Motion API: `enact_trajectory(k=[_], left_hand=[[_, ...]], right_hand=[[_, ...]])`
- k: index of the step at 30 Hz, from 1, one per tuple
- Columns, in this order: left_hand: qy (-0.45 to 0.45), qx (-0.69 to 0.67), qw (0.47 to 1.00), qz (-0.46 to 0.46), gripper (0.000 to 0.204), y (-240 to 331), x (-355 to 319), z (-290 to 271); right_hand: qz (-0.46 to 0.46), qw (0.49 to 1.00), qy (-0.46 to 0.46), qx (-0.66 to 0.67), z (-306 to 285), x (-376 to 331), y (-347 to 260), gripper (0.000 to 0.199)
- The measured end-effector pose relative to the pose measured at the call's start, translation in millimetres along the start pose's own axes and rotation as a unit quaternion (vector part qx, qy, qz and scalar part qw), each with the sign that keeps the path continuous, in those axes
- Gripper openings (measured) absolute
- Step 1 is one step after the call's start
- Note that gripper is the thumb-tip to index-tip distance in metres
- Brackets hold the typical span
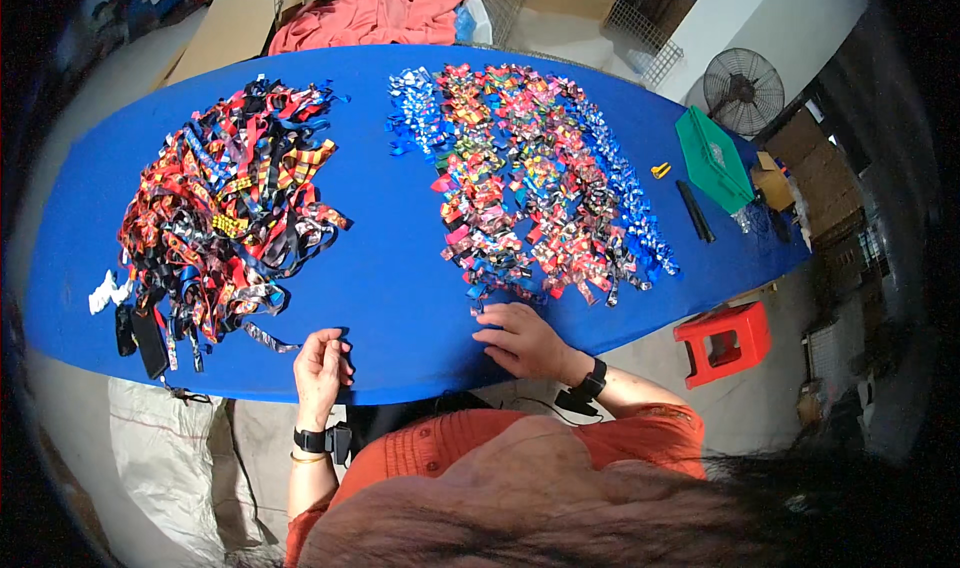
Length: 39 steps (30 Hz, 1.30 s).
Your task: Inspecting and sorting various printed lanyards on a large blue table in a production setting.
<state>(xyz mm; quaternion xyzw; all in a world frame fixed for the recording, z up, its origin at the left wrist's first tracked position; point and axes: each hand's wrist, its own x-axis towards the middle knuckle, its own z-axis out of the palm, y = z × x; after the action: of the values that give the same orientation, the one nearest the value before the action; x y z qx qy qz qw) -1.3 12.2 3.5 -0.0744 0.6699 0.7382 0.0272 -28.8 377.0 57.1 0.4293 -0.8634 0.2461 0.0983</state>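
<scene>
My left hand [320,366] is at the near edge of the blue-covered table, fingers curled in a pinch. A narrow printed strap [268,338] runs to it from the big tangled heap of colourful lanyard straps [220,213] on the left. A small dark bit shows at its fingertips. My right hand [525,340] hovers or rests just below the sorted rows of folded straps [500,183], fingers stretched leftward and apart. Its fingertips are close to the lowest pieces of the rows, and I see nothing gripped in it.
A green bin [714,158], black rod-like tools [696,211] and yellow-handled snips [660,170] lie at the right. A red stool [722,343] stands beyond the table edge. White crumpled material [108,292] and a black pouch [148,341] lie at left. A fan [743,90] stands far right.
</scene>
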Motion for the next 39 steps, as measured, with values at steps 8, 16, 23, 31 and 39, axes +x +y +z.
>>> enact_trajectory(k=[8, 16, 23, 31, 39], left_hand=[[0.047, 0.008, 0.999, 0.013, 0.02, -8, -4, 1], [0.059, 0.016, 0.998, 0.026, 0.02, -9, -5, 1], [0.074, 0.027, 0.997, 0.024, 0.019, -11, -5, 2], [0.098, 0.049, 0.993, 0.038, 0.018, -15, -3, 1], [0.102, 0.055, 0.993, 0.036, 0.019, -15, -3, 2]], right_hand=[[0.013, 0.999, -0.031, 0.017, 8, -31, 8, 0.039], [0.045, 0.998, -0.026, 0.044, 8, -30, 11, 0.041], [0.062, 0.996, 0.009, 0.061, 10, -34, 9, 0.037], [0.055, 0.993, 0.036, 0.093, 12, -36, 13, 0.035], [0.066, 0.994, 0.01, 0.089, 16, -38, 15, 0.034]])
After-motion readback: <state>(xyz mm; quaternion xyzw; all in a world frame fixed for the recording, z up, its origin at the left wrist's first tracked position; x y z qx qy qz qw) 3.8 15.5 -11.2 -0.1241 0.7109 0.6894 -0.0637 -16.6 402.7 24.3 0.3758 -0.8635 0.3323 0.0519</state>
